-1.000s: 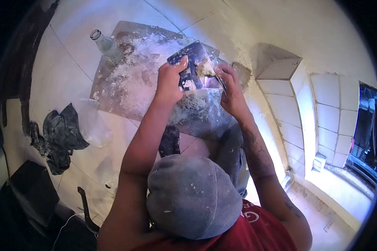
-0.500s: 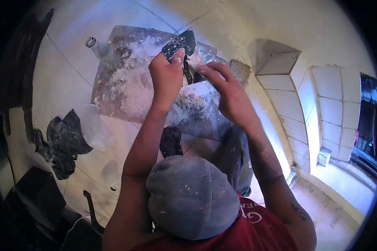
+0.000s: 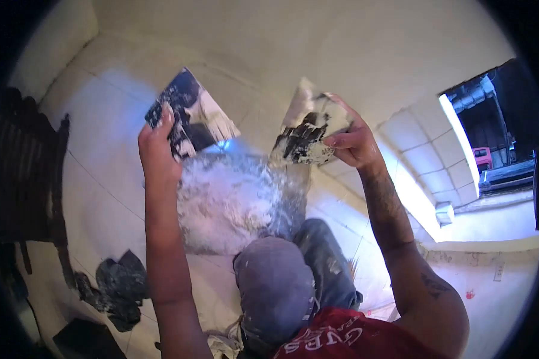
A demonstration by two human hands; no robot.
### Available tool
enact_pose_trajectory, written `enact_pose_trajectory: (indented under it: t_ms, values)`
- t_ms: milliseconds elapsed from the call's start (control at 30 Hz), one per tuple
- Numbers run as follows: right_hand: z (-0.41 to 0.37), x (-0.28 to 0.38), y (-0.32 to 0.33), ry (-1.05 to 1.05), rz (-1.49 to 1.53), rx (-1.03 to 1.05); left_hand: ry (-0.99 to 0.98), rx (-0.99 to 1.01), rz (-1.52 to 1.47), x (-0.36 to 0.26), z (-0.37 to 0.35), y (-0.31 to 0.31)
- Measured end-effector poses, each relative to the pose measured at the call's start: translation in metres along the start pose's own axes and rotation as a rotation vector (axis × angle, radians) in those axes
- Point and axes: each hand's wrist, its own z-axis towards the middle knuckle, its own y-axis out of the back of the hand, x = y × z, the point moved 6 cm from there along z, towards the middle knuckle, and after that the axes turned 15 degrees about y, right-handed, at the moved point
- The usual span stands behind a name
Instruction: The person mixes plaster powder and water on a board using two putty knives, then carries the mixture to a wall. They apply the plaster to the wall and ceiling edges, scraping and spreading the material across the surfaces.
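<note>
A flat dark left plate (image 3: pixel 200 113), smeared with white paste, is grasped at its lower left edge by the left hand (image 3: pixel 157 140); the thumb is pressed on its near face, and most of the plate is extended beyond the fingers. A similar right plate (image 3: pixel 308 128), more thickly coated, is clasped at its right side by the right hand (image 3: pixel 358 143), with the thumb laid on the pasted face and the other fingers partly hidden behind. The plates are held up and tilted, well apart from each other.

Below and between them, a mound of white material (image 3: pixel 227 203) is spread over a board (image 3: pixel 294 191) on the tiled floor (image 3: pixel 102 161). The board's left side is crossed by the left forearm (image 3: pixel 166 239), and its near edge is partly covered by a grey cap (image 3: pixel 274 284). A trousered leg (image 3: pixel 326 263) is bent beside it. Farther left, a crumpled black plastic bag (image 3: pixel 123 278) is seen.
</note>
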Motion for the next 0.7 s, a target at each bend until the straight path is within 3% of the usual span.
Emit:
enact_pose_trajectory:
  t_ms: [67,133,200,267,400,500,567,667,700]
  values:
    - [0.034,0.053,-0.002,0.060,-0.075,-0.158,0.053,0.062,-0.021,-0.045,-0.021,-0.026]
    - [0.061,0.129,-0.038,0.213,-0.052,-0.169,0.053,-0.025,-0.029,-0.073,-0.053,-0.058]
    - [0.072,0.167,-0.070,0.278,-0.070,0.006,-0.051,-0.175,0.212,-0.097,-0.078,-0.080]
    - [0.090,0.218,-0.101,0.332,-0.208,0.171,0.088,-0.158,-0.157,-0.121,-0.106,-0.120]
    - [0.108,0.291,-0.096,0.475,-0.277,0.255,0.253,-0.251,-0.234,-0.173,-0.149,-0.177]
    - [0.109,0.296,-0.068,0.291,-0.330,0.311,0.207,-0.428,0.256,-0.214,-0.170,-0.197]
    - [0.099,0.295,-0.034,0.074,-0.394,0.473,0.221,-0.364,0.019,-0.239,-0.190,-0.230]
    - [0.065,0.341,0.035,-0.387,0.641,-0.137,0.234,-0.263,-0.077,-0.273,-0.215,-0.296]
    - [0.071,0.351,0.035,-0.236,0.459,-0.146,0.284,-0.225,-0.091,-0.282,-0.214,-0.290]
